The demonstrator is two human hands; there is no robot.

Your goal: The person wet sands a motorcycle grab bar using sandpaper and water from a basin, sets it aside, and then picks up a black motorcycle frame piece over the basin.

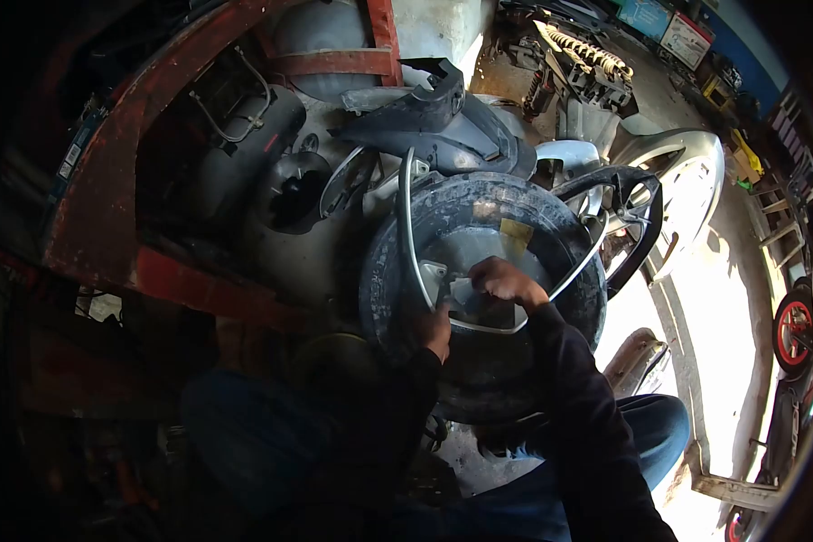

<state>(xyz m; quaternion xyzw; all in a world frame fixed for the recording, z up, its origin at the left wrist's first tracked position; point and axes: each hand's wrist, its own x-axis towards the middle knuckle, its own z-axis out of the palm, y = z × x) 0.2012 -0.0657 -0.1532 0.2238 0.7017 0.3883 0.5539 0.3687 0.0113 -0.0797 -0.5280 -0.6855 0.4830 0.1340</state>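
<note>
A bent silver metal tube [411, 237] lies across a round black tub [381, 271], its curved end toward me and a small flat bracket [434, 269] on its left side. My left hand [435, 334] is closed around the tube near the bend, partly in shadow. Over the middle of the tub, my right hand [510, 282] is closed beside the bracket. A pale greyish patch shows at its fingertips, but I cannot make out what it is. Farther back inside the tub is a yellowish-tan square piece [515, 233].
Dark plastic fairing pieces [465, 135] lie behind the tub. A silver spoked wheel [686, 172] and a black curved part [646, 212] are at its right. A red metal frame [172, 280] stands left, around a dark cylindrical tank [244, 149]. A spring shock absorber [587, 52] lies at the back.
</note>
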